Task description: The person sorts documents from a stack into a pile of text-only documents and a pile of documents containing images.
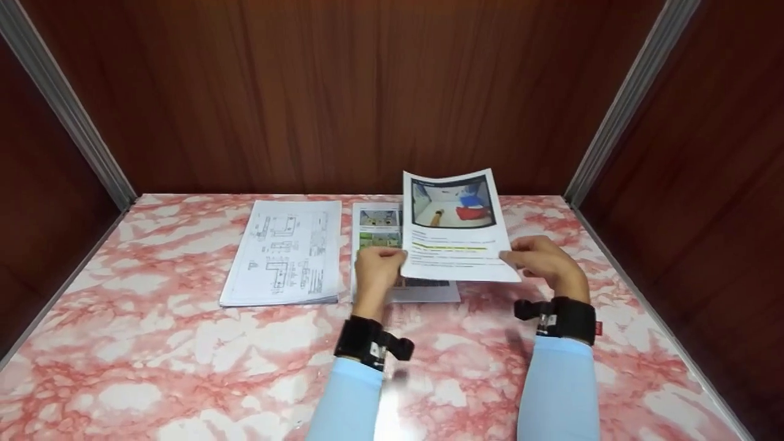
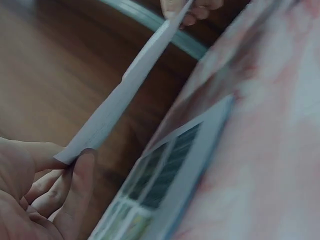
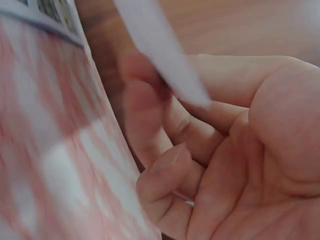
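A printed sheet of paper point(image 1: 453, 245), with a colour picture and a yellow highlighted line, is held up above the table. My left hand point(image 1: 378, 269) pinches its lower left edge between thumb and fingers. At the lower right edge, my right hand point(image 1: 545, 260) pinches it too. Both wrist views show the paper edge-on, gripped by the left hand point(image 2: 55, 195) and the right hand point(image 3: 200, 140). Beneath it lies a paper stack point(image 1: 429, 294) with colour photos, partly covered by the raised sheet.
Left of the photo stack lies another paper stack point(image 1: 285, 254) topped by a technical drawing. The table point(image 1: 153, 367) has a red and white marbled surface. Brown wood-grain panels point(image 1: 343, 92) with metal corner strips enclose the back and sides.
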Motion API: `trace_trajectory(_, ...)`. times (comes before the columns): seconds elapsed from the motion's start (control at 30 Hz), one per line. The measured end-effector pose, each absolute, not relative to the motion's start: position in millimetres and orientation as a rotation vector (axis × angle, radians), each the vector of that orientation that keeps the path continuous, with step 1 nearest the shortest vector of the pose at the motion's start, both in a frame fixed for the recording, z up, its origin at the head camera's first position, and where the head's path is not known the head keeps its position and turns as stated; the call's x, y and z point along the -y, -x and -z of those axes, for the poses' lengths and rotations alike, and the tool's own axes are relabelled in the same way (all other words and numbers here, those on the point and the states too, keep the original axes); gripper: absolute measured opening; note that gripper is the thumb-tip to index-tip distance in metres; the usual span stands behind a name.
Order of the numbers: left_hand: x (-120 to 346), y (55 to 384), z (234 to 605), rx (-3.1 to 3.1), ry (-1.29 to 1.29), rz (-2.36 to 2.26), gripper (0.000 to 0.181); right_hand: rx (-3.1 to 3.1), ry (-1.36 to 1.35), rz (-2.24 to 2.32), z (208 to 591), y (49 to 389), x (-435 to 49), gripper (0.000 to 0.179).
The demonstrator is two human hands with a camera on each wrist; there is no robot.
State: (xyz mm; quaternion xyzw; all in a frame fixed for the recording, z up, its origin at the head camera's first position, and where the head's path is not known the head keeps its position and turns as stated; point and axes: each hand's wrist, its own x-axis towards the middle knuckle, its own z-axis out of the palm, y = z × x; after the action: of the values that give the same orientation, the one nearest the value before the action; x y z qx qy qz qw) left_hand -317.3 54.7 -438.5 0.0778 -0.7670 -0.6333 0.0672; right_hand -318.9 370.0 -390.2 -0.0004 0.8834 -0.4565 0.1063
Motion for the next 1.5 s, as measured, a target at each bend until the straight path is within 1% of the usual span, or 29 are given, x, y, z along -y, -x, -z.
trace_trajectory(0.17, -19.3, 320.2, 430.4, 2.299, -0.260, 1.935, 0.014, -2.664, 0.089, 1.352, 385.0, 328.6, -339.9, 0.031)
trace_trajectory(0.3, 9.2, 322.3, 426.3, 2.324, -0.296, 1.903, 0.017, -2.731, 0.139, 1.309, 382.7, 335.1, -311.6, 0.028)
trace_trajectory(0.5, 37.4, 322.9, 436.3, 2.413, -0.300, 1.779, 0.019, -2.793, 0.252, 1.227, 396.9, 343.1, -281.2, 0.021)
trace_trajectory(0.63, 38.8, 324.2, 449.6, 2.492, -0.277, 1.679, 0.017, -2.812, 0.246, 1.130, 409.8, 346.2, -277.0, 0.019)
trace_trajectory(0.87, 38.5, 322.5, 459.8, 2.589, -0.307, 1.612, 0.013, -2.822, 0.212, 0.954, 422.4, 350.6, -274.7, 0.022)
trace_trajectory(1.03, 38.9, 322.6, 458.5, 2.635, -0.352, 1.577, 0.012, -2.810, 0.123, 0.945, 425.1, 352.4, -272.1, 0.027)
trace_trajectory(1.27, 35.7, 324.2, 458.2, 2.622, -0.390, 1.665, 0.009, -2.733, -0.003, 1.054, 430.9, 347.9, -273.7, 0.023)
trace_trajectory(1.5, 34.2, 326.0, 458.0, 2.591, -0.366, 1.699, 0.009, -2.723, -0.037, 1.057, 429.0, 347.7, -276.2, 0.023)
